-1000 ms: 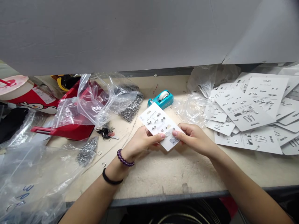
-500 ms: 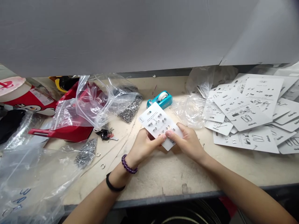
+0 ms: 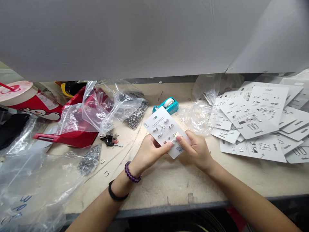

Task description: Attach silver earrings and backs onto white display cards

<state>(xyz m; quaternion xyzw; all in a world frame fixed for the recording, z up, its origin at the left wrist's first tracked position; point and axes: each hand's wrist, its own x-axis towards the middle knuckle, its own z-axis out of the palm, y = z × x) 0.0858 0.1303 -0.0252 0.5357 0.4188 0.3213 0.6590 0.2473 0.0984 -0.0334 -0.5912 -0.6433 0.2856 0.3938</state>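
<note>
While pinched between left hand (image 3: 149, 154) and right hand (image 3: 196, 150), the white card (image 3: 162, 127) tilts.

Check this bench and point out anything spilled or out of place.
A small metal ring and another lie loose on the bench, left of the card held by the left hand and right hand. They sit apart from the heap of metal pieces, so they look dropped.

**Card Partly Masked, Details Too Small to Read**

The left hand (image 3: 151, 153) and right hand (image 3: 195, 149) cover part of a white display card (image 3: 152, 120); its small pieces (image 3: 164, 130) are too tiny to identify. Loose cards (image 3: 296, 124) run past the frame's right edge.
</note>
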